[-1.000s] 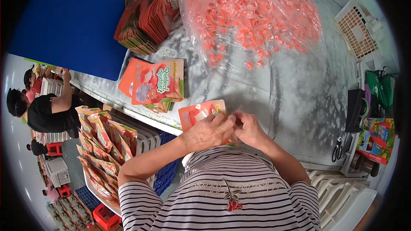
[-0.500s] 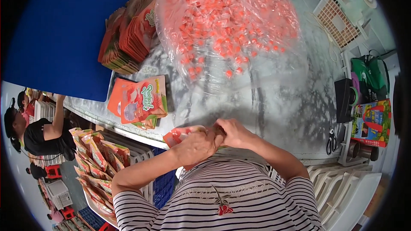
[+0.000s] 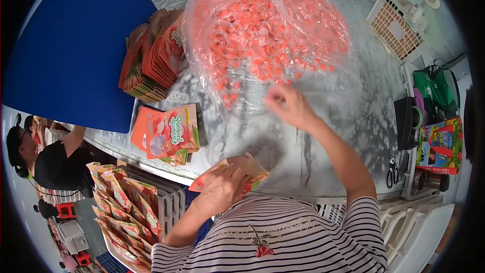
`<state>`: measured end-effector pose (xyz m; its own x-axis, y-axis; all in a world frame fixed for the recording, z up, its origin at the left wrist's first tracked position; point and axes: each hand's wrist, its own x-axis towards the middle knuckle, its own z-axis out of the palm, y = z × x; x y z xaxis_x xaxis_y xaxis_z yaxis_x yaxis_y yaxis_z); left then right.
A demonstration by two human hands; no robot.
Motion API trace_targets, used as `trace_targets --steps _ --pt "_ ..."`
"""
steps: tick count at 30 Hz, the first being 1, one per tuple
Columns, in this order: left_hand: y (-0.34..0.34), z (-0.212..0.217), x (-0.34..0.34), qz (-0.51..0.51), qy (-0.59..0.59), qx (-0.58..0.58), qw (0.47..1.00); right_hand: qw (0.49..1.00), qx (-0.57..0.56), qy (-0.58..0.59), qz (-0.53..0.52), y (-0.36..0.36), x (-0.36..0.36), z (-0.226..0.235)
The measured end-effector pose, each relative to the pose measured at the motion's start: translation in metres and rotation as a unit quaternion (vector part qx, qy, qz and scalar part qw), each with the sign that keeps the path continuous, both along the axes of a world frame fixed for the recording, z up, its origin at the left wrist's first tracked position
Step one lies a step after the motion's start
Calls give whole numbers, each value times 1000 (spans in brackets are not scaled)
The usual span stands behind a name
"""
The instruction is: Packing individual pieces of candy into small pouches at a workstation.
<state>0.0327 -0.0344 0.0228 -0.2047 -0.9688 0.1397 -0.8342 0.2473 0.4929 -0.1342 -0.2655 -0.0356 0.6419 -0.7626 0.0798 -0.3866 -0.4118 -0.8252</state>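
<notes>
My left hand (image 3: 222,184) is closed on a red and green printed pouch (image 3: 256,171), held low at the table's near edge; its top edge seems to gape a little. My right hand (image 3: 293,107) hovers over the table just short of a heap of small orange-red wrapped candies (image 3: 260,38), which lie on and under a big clear plastic bag (image 3: 328,35). Its thumb and fingers look curled but apart, their tips blurred, and I see nothing in them. Left of the held pouch, a few flat pouches (image 3: 174,131) lie overlapped on the table.
Stacked pouches (image 3: 151,63) stand behind, beside a blue panel (image 3: 76,40). Filled pouches (image 3: 126,207) crowd a crate at lower left. A white basket (image 3: 396,25), scissors (image 3: 392,172) and a green bag (image 3: 437,91) are at right. A person (image 3: 55,164) works at far left.
My right hand has left the pouch and moved forward toward the candies. My left hand keeps hold of the pouch, which shows more now. The view has shifted slightly.
</notes>
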Motion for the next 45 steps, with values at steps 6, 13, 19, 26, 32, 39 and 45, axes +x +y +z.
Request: trace_targets --steps 6,13,19,26,32,39,45 --pt "5 -6 -10 26 -27 6 999 963 -223 144 -51 -75 14 -77" --pt "7 -11 -3 65 19 -2 998 957 -240 142 -75 16 3 -82" --pt "-8 -18 -3 34 19 -4 999 986 -138 38 -81 -14 -11 -76" --pt "-4 -19 10 70 45 16 996 960 -253 111 -40 -141 66 -13" --pt "-3 -26 22 102 70 31 992 933 -271 238 11 -226 163 42" --pt "-17 -29 30 124 69 42 989 914 -222 337 -33 -247 159 1" --pt "-15 -29 22 121 52 65 989 932 -144 331 20 -190 123 -21"
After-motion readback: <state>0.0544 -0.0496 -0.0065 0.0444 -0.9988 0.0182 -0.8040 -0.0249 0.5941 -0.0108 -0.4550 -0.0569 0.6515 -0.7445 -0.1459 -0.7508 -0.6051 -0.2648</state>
